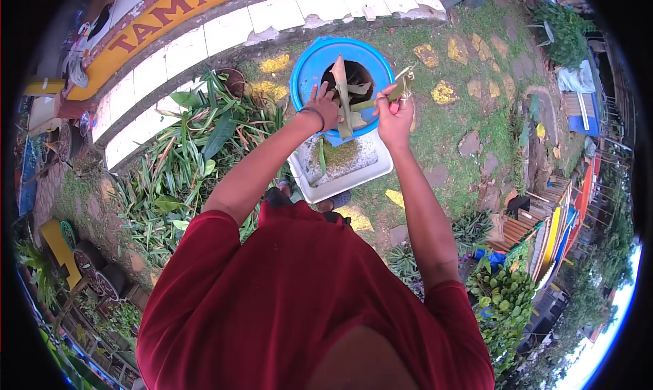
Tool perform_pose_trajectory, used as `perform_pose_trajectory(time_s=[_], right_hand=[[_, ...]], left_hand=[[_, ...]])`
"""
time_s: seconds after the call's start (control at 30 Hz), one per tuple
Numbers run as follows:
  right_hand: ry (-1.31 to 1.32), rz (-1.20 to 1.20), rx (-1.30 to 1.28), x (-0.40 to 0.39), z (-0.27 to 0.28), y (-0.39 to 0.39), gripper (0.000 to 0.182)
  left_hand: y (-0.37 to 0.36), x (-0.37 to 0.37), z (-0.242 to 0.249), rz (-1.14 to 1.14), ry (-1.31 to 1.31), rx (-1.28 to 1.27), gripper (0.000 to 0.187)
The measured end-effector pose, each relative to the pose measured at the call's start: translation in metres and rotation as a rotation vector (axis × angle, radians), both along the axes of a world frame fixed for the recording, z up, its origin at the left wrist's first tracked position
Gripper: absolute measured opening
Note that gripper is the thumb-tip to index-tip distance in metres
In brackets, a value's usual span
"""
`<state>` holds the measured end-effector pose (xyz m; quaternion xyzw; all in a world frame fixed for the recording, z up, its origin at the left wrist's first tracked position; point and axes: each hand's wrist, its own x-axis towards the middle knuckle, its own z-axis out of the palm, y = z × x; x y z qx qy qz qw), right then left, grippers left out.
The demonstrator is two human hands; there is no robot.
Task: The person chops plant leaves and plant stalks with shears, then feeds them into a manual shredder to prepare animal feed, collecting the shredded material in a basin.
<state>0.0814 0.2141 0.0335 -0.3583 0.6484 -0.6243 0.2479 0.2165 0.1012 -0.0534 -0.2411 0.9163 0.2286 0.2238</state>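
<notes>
A round blue plastic bin (303, 71) with a dark inside stands in front of me. Long pale-brown and green leaf strips (341, 90) lie across its mouth and hang over the near rim. My left hand (324, 109) is spread with its fingers apart, resting at the bin's left rim beside these strips. At the right rim, my right hand (396, 118) is closed around a grey-green leaf strip (403, 84) with pale, stringy ends. Something small and pink shows between its fingers. Below the bin sits a white tray (371, 152) holding green-brown bits.
A large heap of cut green leaves (197, 145) lies to the left, with a brown pot (232, 82) behind it. A white-tiled ledge (275, 15) curves along the back. Yellow-painted stones (444, 92) dot the grass. My shoes are just below the tray.
</notes>
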Motion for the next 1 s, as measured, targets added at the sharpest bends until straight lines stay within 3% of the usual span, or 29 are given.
perform_pose_trajectory(time_s=[0.07,0.2,0.27,0.33,0.37,0.4,0.5,0.6,0.7,0.8,0.87,1.0], right_hand=[[0.029,-0.046,0.002,-0.007,-0.002,-0.001,0.015],[0.269,-0.079,-0.083,-0.027,0.027,-0.006,0.015],[0.073,-0.035,-0.158,-0.020,0.060,-0.008,0.016],[0.101,-0.045,-0.139,-0.017,0.085,-0.005,0.017],[0.129,-0.038,-0.217,-0.015,0.099,-0.002,0.017],[0.158,-0.033,-0.291,-0.013,0.114,0.001,0.017],[0.291,-0.063,-0.341,-0.008,0.155,0.023,0.017],[0.236,-0.071,-0.345,-0.006,0.180,0.049,0.019],[0.223,-0.156,-0.363,-0.004,0.191,0.081,0.021],[0.195,-0.307,-0.421,-0.001,0.193,0.114,0.021],[0.223,-0.357,-0.414,-0.004,0.189,0.143,0.021],[0.138,-0.510,-0.444,0.000,0.182,0.189,0.020]], left_hand=[[0.006,0.004,0.008,0.128,0.328,-0.280,0.061],[0.024,-0.008,0.025,0.148,0.330,-0.321,0.068],[0.032,-0.017,0.012,0.103,0.369,-0.292,0.073],[0.033,-0.027,-0.026,0.016,0.079,0.022,0.077],[0.029,-0.028,-0.053,-0.016,0.081,-0.131,0.078],[0.019,-0.038,-0.050,-0.016,0.092,-0.129,0.078],[-0.012,-0.063,-0.055,0.036,0.114,0.324,0.076],[-0.044,-0.083,-0.064,-0.073,0.038,0.370,0.073],[-0.073,-0.094,-0.095,0.064,0.079,0.340,0.056],[-0.089,-0.108,-0.114,-0.137,0.095,0.132,0.053],[-0.088,-0.121,-0.091,-0.269,-0.020,0.077,0.051],[-0.090,-0.123,-0.032,-0.146,0.195,0.354,0.049]])
